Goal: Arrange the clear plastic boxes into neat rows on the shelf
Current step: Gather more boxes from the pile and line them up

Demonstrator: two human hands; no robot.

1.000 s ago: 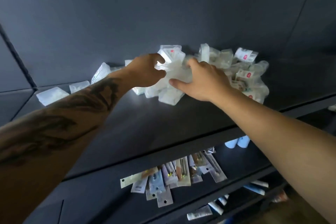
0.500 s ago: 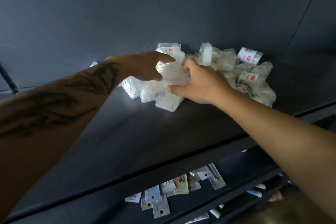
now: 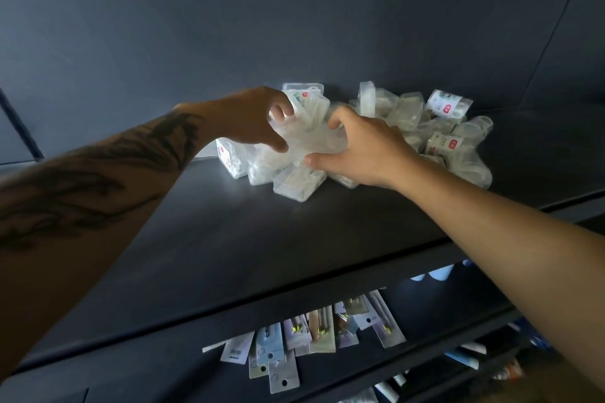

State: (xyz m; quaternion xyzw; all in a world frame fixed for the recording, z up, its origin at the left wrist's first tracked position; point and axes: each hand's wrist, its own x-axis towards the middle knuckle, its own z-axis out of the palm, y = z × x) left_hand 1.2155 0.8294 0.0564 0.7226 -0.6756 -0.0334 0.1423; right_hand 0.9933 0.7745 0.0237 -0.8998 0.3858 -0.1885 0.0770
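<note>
Clear plastic boxes [image 3: 376,137] lie heaped at the back of a dark shelf [image 3: 294,239]; the left hand [image 3: 248,123] and right hand [image 3: 363,147], fingers curled, both grip boxes at the heap's near-left edge; carded packets [image 3: 307,334] lie below the shelf.

1 head view, close, angled down onto dark shelf [image 3: 294,239].

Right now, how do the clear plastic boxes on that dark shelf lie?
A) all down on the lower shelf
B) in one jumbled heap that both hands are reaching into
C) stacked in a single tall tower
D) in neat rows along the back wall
B: the clear plastic boxes lie tilted and overlapping in a heap on the shelf, with the left hand and right hand curled around boxes at its near side.
</note>
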